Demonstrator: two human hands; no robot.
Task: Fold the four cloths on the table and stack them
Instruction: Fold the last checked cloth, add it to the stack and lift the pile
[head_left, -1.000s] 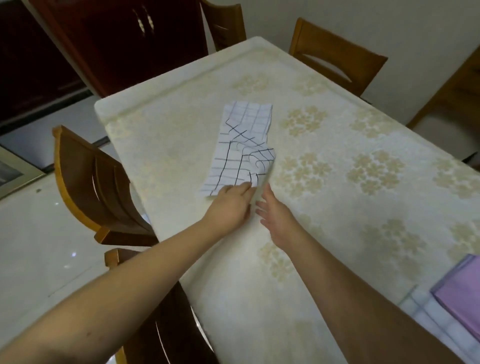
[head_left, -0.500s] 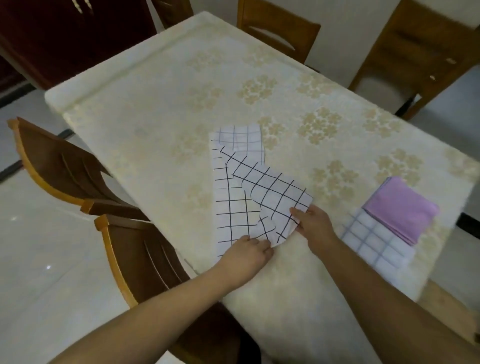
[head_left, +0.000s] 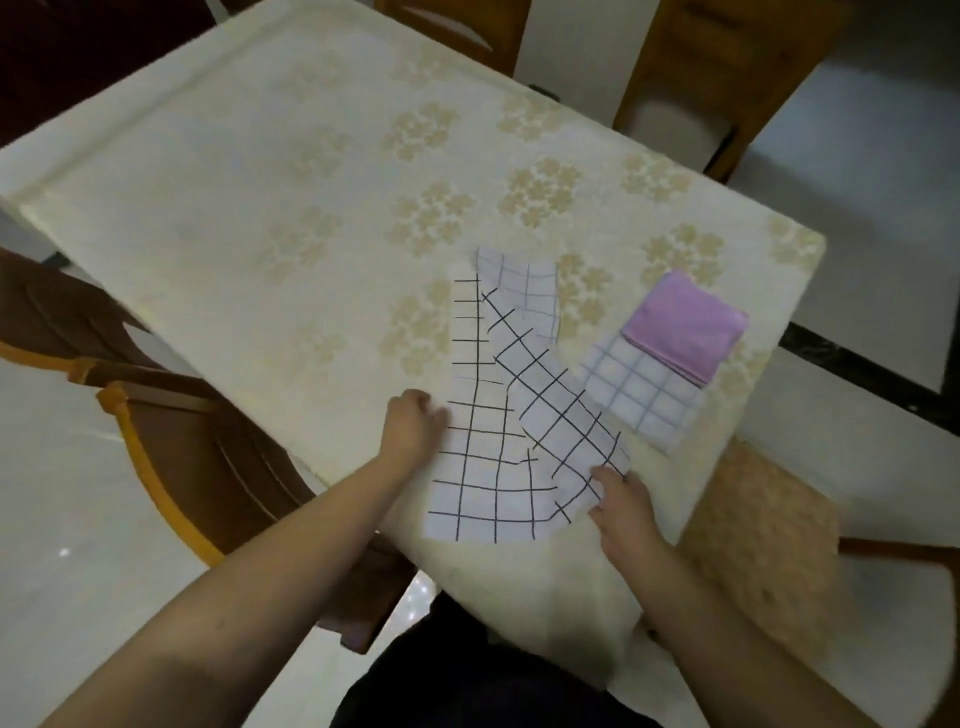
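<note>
- Your left hand rests curled against the left edge of the black-grid white cloth, pinning it; whether it actually grips the fabric can't be told.
- Your right hand pinches the cloth's folded-over flap at the near right corner.
- Cloth lies at the near edge of the table.
- Just right: folded purple cloth atop a folded blue-grid cloth.
</note>
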